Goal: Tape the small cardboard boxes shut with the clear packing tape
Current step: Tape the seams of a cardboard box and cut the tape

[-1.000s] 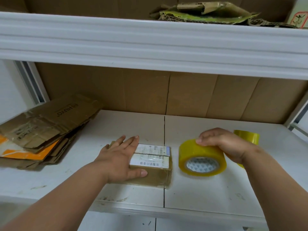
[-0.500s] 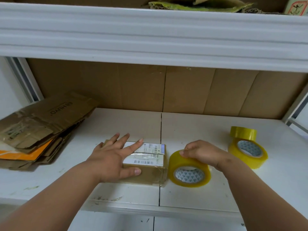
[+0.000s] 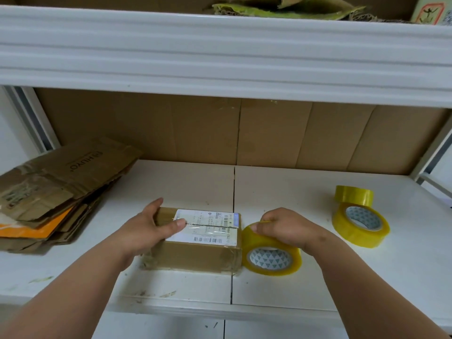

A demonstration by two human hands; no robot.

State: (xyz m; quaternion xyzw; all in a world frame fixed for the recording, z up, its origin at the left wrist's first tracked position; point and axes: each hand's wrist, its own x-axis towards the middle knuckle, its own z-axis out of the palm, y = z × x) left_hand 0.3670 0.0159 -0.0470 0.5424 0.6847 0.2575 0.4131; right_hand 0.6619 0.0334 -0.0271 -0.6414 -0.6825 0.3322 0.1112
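A small brown cardboard box [image 3: 195, 255] with a white shipping label on top lies on the white shelf [image 3: 305, 289]. My left hand [image 3: 146, 228] grips its left end, thumb across the top at the flap seam, fingers over the far edge. A yellowish clear tape roll [image 3: 271, 260] stands on edge against the box's right side. My right hand [image 3: 283, 226] rests on top of that roll with fingers curled, pinching at the tape near the box's top edge.
Two more tape rolls [image 3: 359, 223] sit at the right, one leaning on the other. A pile of flattened cardboard [image 3: 56, 187] lies at the left. An upper shelf [image 3: 220, 57] hangs overhead; a cardboard panel [image 3: 269, 133] lines the back.
My right hand brought the tape roll left and set it against the box. My left hand shifted from lying flat on the box top to gripping its left end.
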